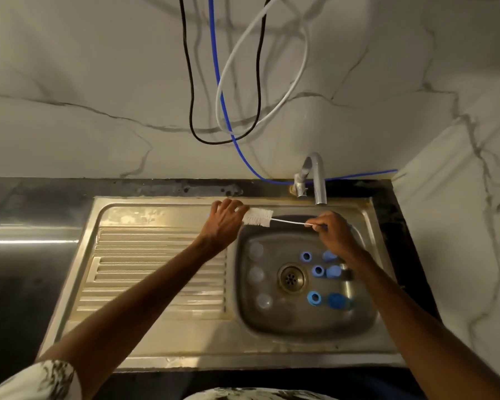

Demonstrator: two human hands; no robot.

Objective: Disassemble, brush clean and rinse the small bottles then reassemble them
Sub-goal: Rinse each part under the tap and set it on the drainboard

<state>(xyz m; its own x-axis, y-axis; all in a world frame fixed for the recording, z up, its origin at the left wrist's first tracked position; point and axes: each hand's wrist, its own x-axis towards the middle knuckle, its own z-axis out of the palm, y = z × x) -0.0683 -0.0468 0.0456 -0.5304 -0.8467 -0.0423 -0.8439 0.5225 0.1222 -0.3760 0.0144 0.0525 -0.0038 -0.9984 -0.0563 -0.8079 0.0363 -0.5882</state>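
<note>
A white bottle brush [257,217] hangs level over the back rim of the steel sink [300,333]. My left hand [223,223] curls its fingers round the bristle end. My right hand [334,235] pinches the thin wire handle. In the basin, three small clear bottles [256,249] lie along the left side. Right of the drain [291,278] lie three blue rings [318,269], each with a blue cap [337,300] beside it. My right wrist partly covers the upper caps.
A grey faucet [318,180] stands behind the basin, with no water visible from it. The ribbed draining board [156,255] lies to the left. Black, blue and white cables [225,116] hang on the marble wall. Dark countertop surrounds the sink.
</note>
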